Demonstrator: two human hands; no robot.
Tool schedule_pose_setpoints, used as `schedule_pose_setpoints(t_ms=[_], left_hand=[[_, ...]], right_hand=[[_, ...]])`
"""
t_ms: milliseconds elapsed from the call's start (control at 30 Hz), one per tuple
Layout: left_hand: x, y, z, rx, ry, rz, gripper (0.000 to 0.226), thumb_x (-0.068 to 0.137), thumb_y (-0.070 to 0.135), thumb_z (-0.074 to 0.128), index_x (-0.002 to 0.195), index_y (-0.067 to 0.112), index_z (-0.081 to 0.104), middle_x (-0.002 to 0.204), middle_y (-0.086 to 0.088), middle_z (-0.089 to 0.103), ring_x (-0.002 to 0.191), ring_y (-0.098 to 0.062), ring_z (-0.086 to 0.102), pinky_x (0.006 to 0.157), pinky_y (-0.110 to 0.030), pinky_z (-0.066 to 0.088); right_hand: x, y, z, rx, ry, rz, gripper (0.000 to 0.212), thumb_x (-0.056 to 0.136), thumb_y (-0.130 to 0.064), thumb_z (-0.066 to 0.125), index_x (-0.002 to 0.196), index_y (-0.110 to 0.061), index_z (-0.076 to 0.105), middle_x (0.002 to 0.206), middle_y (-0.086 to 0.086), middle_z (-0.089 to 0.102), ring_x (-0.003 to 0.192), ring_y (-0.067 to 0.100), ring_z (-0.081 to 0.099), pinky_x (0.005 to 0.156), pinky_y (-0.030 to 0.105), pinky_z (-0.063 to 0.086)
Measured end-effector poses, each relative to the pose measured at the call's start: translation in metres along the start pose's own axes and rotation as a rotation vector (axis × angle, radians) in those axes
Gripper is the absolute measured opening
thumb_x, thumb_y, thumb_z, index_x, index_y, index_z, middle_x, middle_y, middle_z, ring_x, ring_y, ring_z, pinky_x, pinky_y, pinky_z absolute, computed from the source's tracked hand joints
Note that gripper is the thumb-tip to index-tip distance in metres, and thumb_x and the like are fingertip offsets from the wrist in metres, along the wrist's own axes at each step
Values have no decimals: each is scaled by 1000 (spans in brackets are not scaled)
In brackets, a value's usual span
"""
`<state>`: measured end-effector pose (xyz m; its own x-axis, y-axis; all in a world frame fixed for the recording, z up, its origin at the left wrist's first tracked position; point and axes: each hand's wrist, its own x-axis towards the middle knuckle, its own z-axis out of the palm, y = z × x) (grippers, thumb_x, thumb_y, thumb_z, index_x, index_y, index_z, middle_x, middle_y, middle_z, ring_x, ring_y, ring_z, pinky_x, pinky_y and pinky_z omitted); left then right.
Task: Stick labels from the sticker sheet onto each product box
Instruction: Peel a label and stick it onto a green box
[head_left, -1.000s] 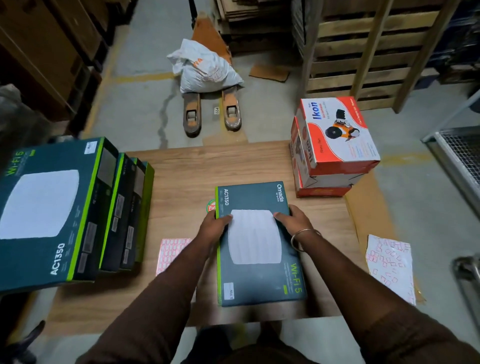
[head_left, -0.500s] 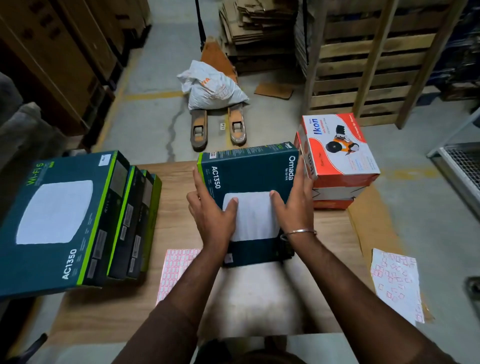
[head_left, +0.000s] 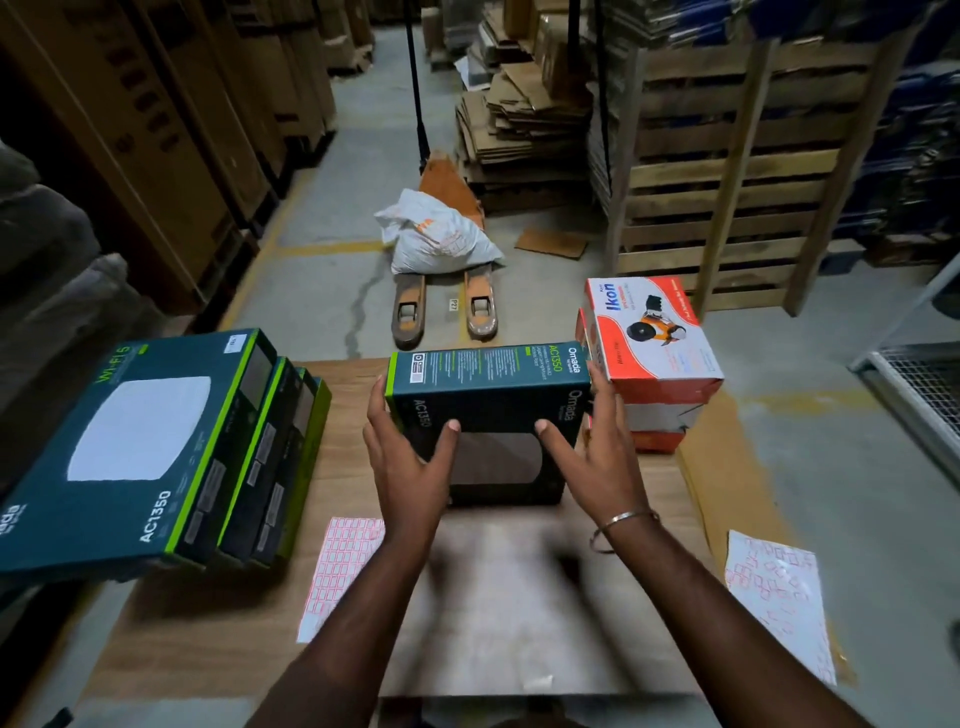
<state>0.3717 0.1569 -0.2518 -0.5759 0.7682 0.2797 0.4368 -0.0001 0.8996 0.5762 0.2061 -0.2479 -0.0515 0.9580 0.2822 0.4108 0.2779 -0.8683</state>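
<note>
A teal Omada AC1350 box (head_left: 488, 395) stands on its edge at the middle of the wooden table (head_left: 218, 634), its narrow printed side facing up. My left hand (head_left: 405, 467) holds its left side and my right hand (head_left: 597, 467) its right side, both thumbs on the front face. A sticker sheet (head_left: 337, 571) with red-bordered labels lies on the table by my left forearm. Three similar teal boxes (head_left: 135, 441) stand leaning at the left.
Stacked red-and-white Ikon boxes (head_left: 654, 338) stand at the table's right, close to my right hand. A mostly peeled sheet (head_left: 779, 597) lies at the right edge. Beyond the table are a pallet jack (head_left: 441, 306) with a white sack (head_left: 436, 239), wooden pallets (head_left: 727, 182) and a wire cage (head_left: 924, 384).
The teal box lay flat near me one second ago. Both hands have tipped it up onto its edge and moved it away toward the table's far side.
</note>
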Motion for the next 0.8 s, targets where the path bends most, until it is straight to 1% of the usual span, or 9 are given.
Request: schedule_pose_setpoints(t_ms=[167,267,367,433,533,633,667,767,800], left_hand=[[-1,18,-3,36,0,-41,83,94,28,74,161,34,25,157,-3,40,142,-17,38,105,-24,30],[-6,24,-3,44,-15,-55,87,95,27,73,163,33,18,160,-5,35,145,-17,34,108,-25,28],[-12,28,0,86,8,-93,94,94,32,74,166,29,14,156,-9,30,143,-23,33,112,-31,31],[-16,37,4,78,29,-138,96,95,35,73,167,21,11,160,-9,22,147,-29,27,116,-33,29],[-15,55,9,-84,-39,-293,101,99,40,68,167,20,-4,174,-1,1,159,-22,10,127,-36,21],[-4,59,13,-199,-98,-360,113,94,51,69,164,23,-15,174,1,-17,161,-15,-5,131,-39,11],[0,60,14,-197,-112,-361,115,93,51,69,164,23,-16,173,0,-18,161,-16,-7,131,-41,11],[7,67,16,-144,-168,-363,110,99,42,69,165,18,-15,172,-6,-24,161,-19,-2,123,-27,15],[9,68,17,-135,-190,-357,111,97,44,71,165,16,-13,171,-7,-26,161,-20,0,124,-28,16]], right_hand=[[44,-21,-23,-199,-166,-65,79,95,-45,70,160,-25,30,158,-1,40,137,11,42,108,30,40],[58,-21,-26,-203,-221,-55,77,95,-47,70,159,-24,33,157,-1,40,134,8,41,110,32,40],[61,-14,-31,-160,-273,-45,69,93,-46,72,152,-35,38,143,-3,52,127,12,50,106,40,50],[59,-13,-36,-126,-291,-35,67,92,-44,74,149,-37,40,136,-5,53,124,13,53,102,38,52],[52,-11,-39,-119,-275,-76,66,90,-42,77,147,-34,43,132,-9,53,122,11,53,99,35,52],[40,-10,-41,-131,-232,-99,66,89,-40,79,146,-32,46,131,-12,52,120,5,50,90,26,52],[35,-10,-42,-146,-214,-112,66,89,-40,79,146,-31,47,130,-13,52,119,4,49,88,25,52],[17,-13,-45,-217,-149,-179,67,84,-39,83,143,-28,53,130,-11,57,112,7,53,88,27,51],[10,-14,-45,-218,-135,-192,67,82,-39,84,141,-27,54,130,-9,59,109,9,56,88,30,53]])
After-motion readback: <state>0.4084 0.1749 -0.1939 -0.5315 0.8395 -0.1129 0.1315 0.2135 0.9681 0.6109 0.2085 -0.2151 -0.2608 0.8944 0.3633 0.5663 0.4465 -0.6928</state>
